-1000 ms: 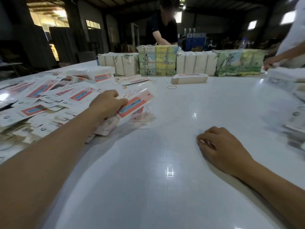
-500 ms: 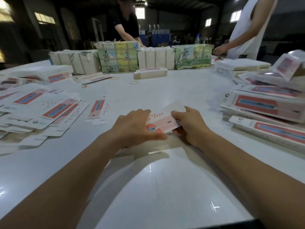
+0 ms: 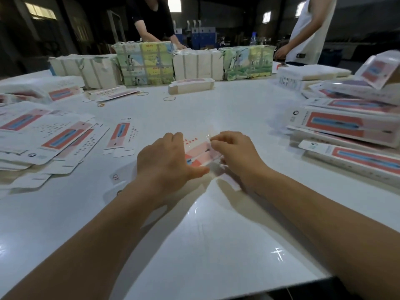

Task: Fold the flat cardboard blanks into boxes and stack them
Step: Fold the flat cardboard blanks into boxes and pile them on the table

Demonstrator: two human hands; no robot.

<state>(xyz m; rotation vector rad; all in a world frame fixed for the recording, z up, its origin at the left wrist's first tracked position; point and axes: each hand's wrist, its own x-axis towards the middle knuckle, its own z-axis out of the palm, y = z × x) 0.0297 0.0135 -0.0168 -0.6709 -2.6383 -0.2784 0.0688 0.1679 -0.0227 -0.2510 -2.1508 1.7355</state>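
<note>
Blank sits mid-table between both hands, just above the white table, long axis running roughly left-right and tilted up toward the right; motion-blurred. Left hand grips its left end, thumb stretched along the near edge. Right hand pinches the right end with curled fingers. Flat blanks pile at left, folded boxes stack at right. Versus half a second ago: same two-handed hold, blank slightly more raised, camera nudged closer.
</note>
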